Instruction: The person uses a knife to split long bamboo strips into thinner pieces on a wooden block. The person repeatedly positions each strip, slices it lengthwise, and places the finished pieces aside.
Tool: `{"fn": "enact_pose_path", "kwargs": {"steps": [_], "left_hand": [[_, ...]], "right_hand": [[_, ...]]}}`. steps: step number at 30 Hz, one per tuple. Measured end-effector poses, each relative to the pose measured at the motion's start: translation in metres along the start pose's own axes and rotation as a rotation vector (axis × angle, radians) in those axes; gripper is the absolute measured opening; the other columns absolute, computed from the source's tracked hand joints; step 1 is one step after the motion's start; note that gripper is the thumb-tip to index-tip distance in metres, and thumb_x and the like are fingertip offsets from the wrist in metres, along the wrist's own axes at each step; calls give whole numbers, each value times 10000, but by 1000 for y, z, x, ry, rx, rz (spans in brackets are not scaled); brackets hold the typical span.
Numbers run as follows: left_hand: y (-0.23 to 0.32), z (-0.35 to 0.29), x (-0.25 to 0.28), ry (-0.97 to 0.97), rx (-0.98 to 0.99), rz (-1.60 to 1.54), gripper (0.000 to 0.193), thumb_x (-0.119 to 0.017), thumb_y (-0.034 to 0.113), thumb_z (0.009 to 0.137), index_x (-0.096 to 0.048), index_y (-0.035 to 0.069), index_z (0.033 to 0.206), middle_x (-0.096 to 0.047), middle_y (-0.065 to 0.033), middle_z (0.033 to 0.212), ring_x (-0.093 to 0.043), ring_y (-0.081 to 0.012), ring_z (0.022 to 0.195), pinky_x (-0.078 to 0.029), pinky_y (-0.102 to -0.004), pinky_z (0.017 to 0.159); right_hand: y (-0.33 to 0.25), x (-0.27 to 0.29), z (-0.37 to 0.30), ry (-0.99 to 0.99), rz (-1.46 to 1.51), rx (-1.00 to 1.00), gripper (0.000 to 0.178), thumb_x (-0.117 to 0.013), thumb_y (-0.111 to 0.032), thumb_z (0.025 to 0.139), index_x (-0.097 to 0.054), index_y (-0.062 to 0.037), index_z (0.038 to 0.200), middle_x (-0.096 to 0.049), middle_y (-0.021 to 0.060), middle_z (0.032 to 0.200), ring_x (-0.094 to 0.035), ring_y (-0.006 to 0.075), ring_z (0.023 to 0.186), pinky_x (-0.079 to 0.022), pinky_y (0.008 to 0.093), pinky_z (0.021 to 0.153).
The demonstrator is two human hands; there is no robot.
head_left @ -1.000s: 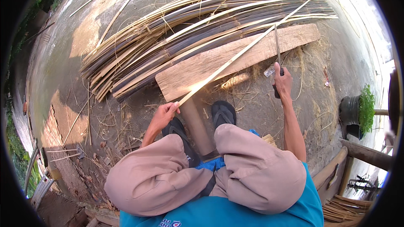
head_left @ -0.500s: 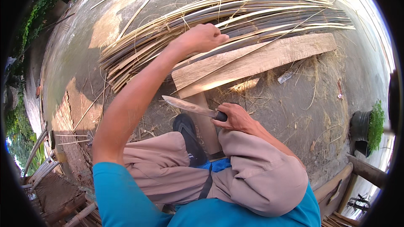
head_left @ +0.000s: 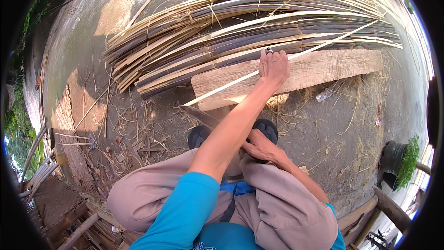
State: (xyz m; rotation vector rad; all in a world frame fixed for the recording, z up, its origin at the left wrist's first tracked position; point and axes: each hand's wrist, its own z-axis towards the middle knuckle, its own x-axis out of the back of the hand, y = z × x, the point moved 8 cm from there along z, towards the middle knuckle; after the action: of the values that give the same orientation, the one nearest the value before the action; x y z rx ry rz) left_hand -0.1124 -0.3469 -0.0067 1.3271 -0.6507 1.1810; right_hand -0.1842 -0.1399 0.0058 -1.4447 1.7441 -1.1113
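Ground, grey and littered with shavings (head_left: 138, 115), spreads beneath a wooden board (head_left: 333, 67) beside bundled bamboo strips (head_left: 259, 39). Since half a second ago, the left hand (head_left: 274, 67) has moved from the bundle to the board, fingers closed on a pale strip (head_left: 226, 85) slanting across it. The right hand's (head_left: 263, 146) fingers curl around the knife (head_left: 202, 118); the left forearm (head_left: 236, 127) blocks its handle. A potted plant (head_left: 407, 163) stands rightward.

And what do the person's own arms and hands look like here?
The left arm wears a short, plain teal-blue sleeve, its forearm uncovered. The left hand is ungloved, with a dark ring; no watch shows. The right hand, partly hidden, shows no glove; whether it has a ring can't be told. Matching blue fabric edges the right forearm.
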Motion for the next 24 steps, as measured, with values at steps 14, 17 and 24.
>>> {"fn": "enact_pose_path", "kwargs": {"steps": [14,17,24], "left_hand": [[-2,15,-19,112,171,-250,159,-656,222,954,-702,76,909,-714,-87,927,-674,-298,879,-317,-532,958],[2,3,-15,142,75,-312,148,-657,221,953,-710,88,916,-711,-88,930,-656,-283,933,-316,-512,974],[-11,-10,-12,192,68,-283,206,-704,294,952,-702,98,887,-710,-47,893,-616,-251,909,-310,-483,908]], "right_hand": [[42,59,8,732,111,-31,336,-681,-175,938,-672,66,1172,-756,215,1037,-713,207,911,-553,380,800],[53,59,18,785,77,30,324,-682,-173,937,-670,63,1159,-752,222,1029,-724,227,899,-556,381,785],[51,39,28,566,107,-64,289,-677,-174,947,-675,64,1111,-751,214,986,-735,318,977,-554,445,841]]}}
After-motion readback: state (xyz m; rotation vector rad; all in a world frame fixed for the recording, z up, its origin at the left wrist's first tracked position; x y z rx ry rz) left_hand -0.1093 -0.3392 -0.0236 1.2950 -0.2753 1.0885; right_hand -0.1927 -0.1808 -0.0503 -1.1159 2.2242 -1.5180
